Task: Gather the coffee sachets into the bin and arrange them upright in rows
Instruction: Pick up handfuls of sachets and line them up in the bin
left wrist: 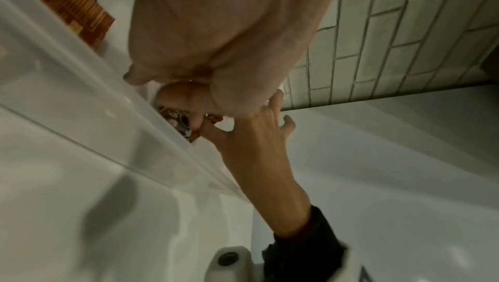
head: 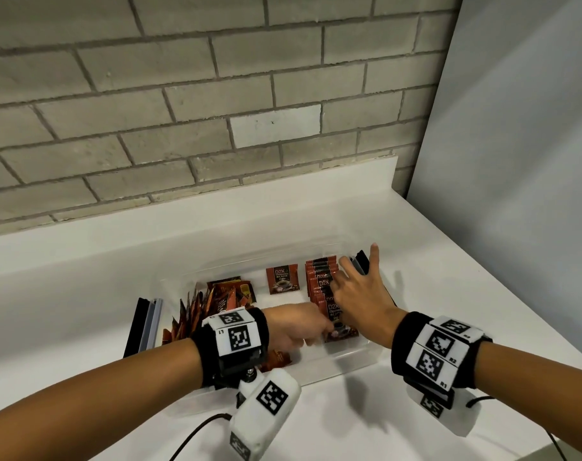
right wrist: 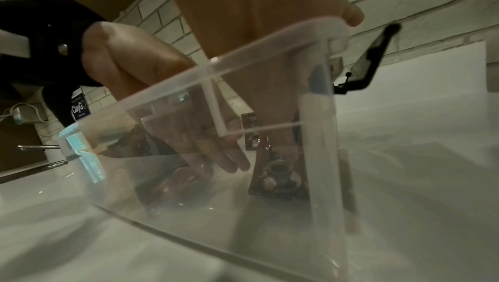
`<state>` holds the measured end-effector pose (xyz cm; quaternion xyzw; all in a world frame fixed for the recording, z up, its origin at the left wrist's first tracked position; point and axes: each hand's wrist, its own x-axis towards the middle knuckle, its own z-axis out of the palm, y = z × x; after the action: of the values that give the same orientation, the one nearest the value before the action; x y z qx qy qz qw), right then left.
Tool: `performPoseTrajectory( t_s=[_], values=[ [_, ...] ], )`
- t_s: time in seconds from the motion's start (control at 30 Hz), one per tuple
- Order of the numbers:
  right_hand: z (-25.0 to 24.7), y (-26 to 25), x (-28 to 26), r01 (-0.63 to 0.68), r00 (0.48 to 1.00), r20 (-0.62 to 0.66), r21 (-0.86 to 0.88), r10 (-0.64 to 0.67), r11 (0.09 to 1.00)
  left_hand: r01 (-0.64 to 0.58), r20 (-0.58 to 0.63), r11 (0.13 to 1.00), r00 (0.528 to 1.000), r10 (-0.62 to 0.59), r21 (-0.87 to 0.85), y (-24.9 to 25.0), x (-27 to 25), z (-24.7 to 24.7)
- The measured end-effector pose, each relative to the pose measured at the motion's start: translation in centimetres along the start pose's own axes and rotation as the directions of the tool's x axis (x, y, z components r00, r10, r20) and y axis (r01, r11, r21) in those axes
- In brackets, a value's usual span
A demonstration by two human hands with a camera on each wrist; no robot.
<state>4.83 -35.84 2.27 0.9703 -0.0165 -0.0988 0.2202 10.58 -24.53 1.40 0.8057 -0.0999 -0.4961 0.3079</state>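
A clear plastic bin (head: 349, 357) stands on the white counter. Along its right side runs a row of red coffee sachets (head: 321, 284) set on edge. My left hand (head: 319, 331) is inside the bin with its fingers curled, pinching the front sachet (head: 341, 329) of that row; the left wrist view shows a fingertip on that sachet (left wrist: 181, 122). My right hand (head: 349, 281) lies against the row with relaxed fingers, thumb up by the bin's right end. One sachet (head: 282, 278) leans alone at the back. A loose heap of orange sachets (head: 216, 301) fills the left end.
Black clip handles hang off the bin's left end (head: 143, 327) and right end (head: 362, 261). A brick wall (head: 183, 128) backs the counter and a grey panel (head: 515, 161) closes the right side. Camera cables (head: 196, 434) trail near the front edge.
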Motion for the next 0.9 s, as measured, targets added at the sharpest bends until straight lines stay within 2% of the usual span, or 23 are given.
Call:
performPoseTrajectory(
  t_s=[0.07, 0.1, 0.17, 0.27, 0.43, 0.53, 0.7, 0.9],
  values=[
    [0.0, -0.1, 0.2, -0.008, 1.0, -0.002, 0.021, 0.008, 1.0, 0.049, 0.107, 0.986, 0.992, -0.067, 0.159, 0.3, -0.5, 0.2],
    [0.2, -0.1, 0.3, -0.006, 1.0, -0.003, 0.023, 0.006, 1.0, 0.032, 0.15, 0.97, 0.986, -0.07, 0.24, 0.5, -0.5, 0.4],
    [0.5, 0.0, 0.3, -0.003, 1.0, -0.016, 0.016, 0.003, 1.0, 0.032, 0.176, 0.953, 0.98, -0.088, 0.3, 0.7, -0.4, 0.9],
    [1.1, 0.5, 0.3, 0.025, 0.999, -0.048, -0.003, -0.025, 1.0, 0.052, 0.147, 0.947, 0.984, -0.103, 0.318, 0.9, -0.3, 1.8],
    [1.2, 0.7, 0.5, 0.082, 0.996, 0.041, 0.057, -0.085, 0.995, 0.047, 0.115, 0.928, 0.989, -0.096, 0.369, 1.1, 0.0, 2.1],
    [1.1, 0.8, 0.6, 0.063, 0.997, 0.032, 0.106, -0.067, 0.992, 0.045, 0.094, 0.912, 0.991, -0.091, 0.408, 1.3, -0.1, 2.0],
    [1.3, 0.6, 0.7, 0.077, 0.996, 0.048, 0.09, -0.082, 0.993, 0.038, 0.108, 0.877, 0.989, -0.102, 0.479, 1.6, -0.1, 2.0],
    [1.2, 0.7, 0.9, 0.047, 0.997, 0.051, 0.117, -0.053, 0.992, 0.023, 0.129, 0.881, 0.987, -0.095, 0.473, 1.6, -0.7, 2.0]
  ],
)
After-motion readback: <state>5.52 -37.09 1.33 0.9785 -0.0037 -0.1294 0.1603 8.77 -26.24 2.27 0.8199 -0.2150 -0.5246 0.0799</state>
